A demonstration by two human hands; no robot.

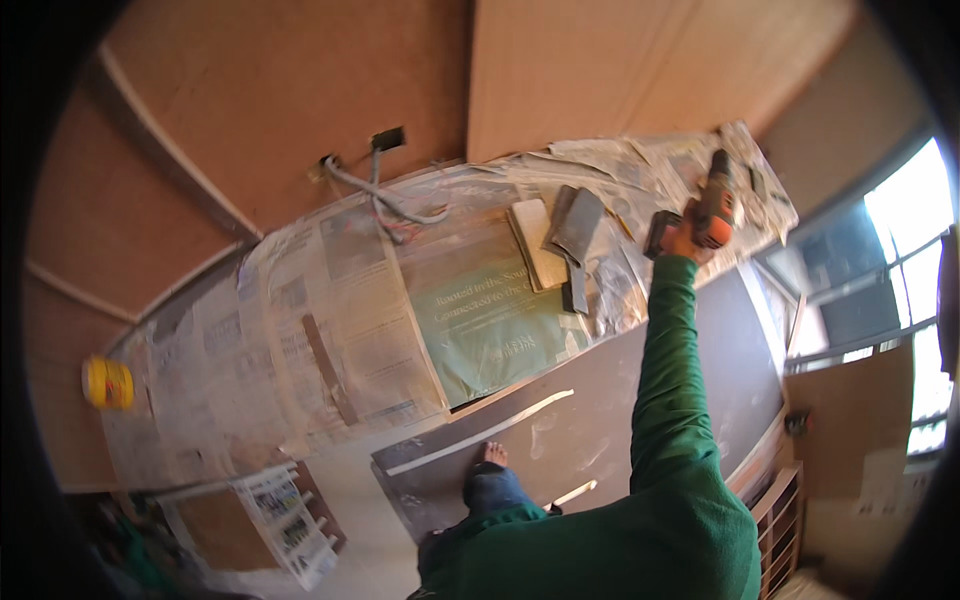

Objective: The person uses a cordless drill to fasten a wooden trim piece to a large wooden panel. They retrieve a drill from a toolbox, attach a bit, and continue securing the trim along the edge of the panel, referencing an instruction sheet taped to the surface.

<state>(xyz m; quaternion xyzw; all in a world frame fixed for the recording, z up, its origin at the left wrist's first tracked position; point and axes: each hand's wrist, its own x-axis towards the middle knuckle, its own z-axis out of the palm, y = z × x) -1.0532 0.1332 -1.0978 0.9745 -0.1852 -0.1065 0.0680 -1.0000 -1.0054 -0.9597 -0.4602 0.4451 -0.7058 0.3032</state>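
The drill (pixel 716 215) lay in the grasp of the right hand (pixel 684 243), fingers wrapped around its handle, over the right end of the bench (pixel 240 350). The left hand was out of view; its state could not be told. The drill was orange and black, its dark chuck pointing toward the bench's far edge. Newspaper and plastic covered the bench. A pale block (pixel 535 245) sat mid-bench, a yellow bucket (pixel 107 383) by its left end, a window (pixel 912 215) beyond its right.
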